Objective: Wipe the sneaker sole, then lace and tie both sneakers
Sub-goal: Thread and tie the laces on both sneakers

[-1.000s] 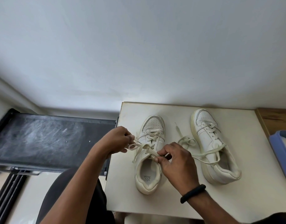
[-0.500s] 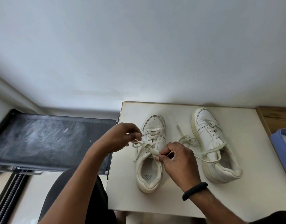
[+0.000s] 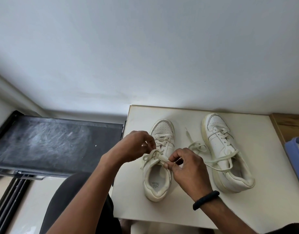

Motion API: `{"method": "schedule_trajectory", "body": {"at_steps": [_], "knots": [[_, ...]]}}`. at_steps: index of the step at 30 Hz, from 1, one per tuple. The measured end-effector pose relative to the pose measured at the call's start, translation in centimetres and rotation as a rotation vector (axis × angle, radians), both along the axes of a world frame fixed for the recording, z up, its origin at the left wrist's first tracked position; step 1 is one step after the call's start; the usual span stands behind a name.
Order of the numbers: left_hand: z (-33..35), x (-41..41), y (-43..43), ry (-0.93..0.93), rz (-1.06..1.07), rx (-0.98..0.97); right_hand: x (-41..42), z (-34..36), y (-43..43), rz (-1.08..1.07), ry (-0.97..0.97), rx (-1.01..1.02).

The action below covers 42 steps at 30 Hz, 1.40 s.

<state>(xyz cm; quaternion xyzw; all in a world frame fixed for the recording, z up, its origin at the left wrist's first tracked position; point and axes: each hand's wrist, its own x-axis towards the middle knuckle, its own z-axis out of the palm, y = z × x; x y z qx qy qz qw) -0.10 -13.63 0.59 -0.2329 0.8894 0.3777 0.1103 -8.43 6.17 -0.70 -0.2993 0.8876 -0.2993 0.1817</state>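
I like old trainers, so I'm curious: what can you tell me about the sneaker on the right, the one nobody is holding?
The sneaker is a low-top, off-white, leather-looking, with a perforated toe and a yellowed sole. It stands upright on the pale table, toe toward the wall, heel nearer the person. Its lace is threaded but untied: loose ends cross the opening and loop onto the table beside it.

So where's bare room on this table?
Free: the table this side of the heels, and the patch between right sneaker and blue tray. Crowded: mid-table, where left hand and right hand pinch the left sneaker's lace beside the loose lace.
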Motion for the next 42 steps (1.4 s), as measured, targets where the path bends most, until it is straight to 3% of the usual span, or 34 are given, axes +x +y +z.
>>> {"method": "schedule_trajectory", "body": {"at_steps": [6, 25, 30, 34, 36, 38, 40, 42], "knots": [[-0.2, 0.2, -0.3, -0.091, 0.035, -0.043, -0.1, 0.0, 0.0, -0.005, -0.043, 0.011], [-0.7, 0.7, -1.4, -0.060, 0.179, -0.153, -0.4, 0.6, -0.1, -0.065, -0.162, 0.037], [0.0, 0.8, -0.6, -0.167, 0.061, -0.077, -0.4, 0.7, -0.1, -0.060, -0.159, 0.053], [0.6, 2.3, -0.3, -0.372, 0.150, -0.356, -0.4, 0.7, -0.1, -0.054, -0.162, 0.053], [0.2, 3.4, 0.4, -0.550, 0.119, -0.202, -0.4, 0.9, 0.0, -0.045, -0.158, 0.053], [-0.3, 3.3, 1.9, -0.630, 0.236, 0.219, -0.4, 0.9, -0.1, -0.037, -0.156, 0.058], [-1.0, 2.7, 3.1, -0.580, 0.438, 0.431, -0.4, 0.9, -0.1, -0.031, -0.152, 0.069], [-1.4, 2.4, 3.8, -0.512, 0.585, 0.497, -0.5, 0.9, 0.0, -0.027, -0.144, 0.077]]}}
